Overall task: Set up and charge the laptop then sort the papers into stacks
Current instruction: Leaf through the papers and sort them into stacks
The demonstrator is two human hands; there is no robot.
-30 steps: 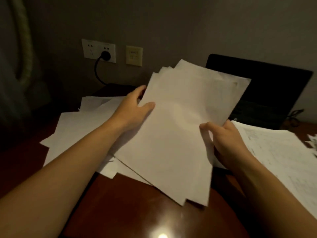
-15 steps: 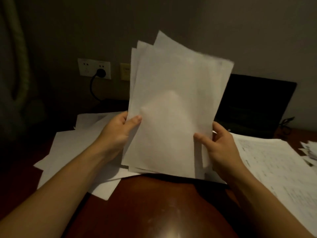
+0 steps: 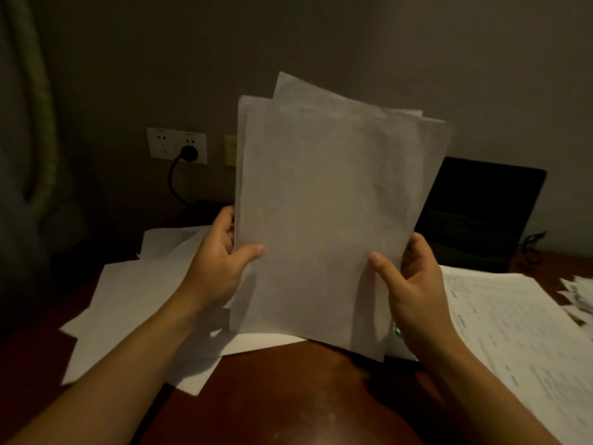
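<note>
A blank white sheaf (image 3: 321,220) is held upright, unevenly fanned, left of the open dark laptop (image 3: 475,213); blank sheets (image 3: 128,300) lie scattered further left of it, a printed stack (image 3: 513,332) flat before it

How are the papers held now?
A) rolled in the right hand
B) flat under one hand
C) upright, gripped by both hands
C: the left hand and the right hand each grip one side of the bundle of papers, which stands upright.

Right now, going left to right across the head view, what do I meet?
Wall socket → left hand → held sheets → right hand → laptop.
</note>
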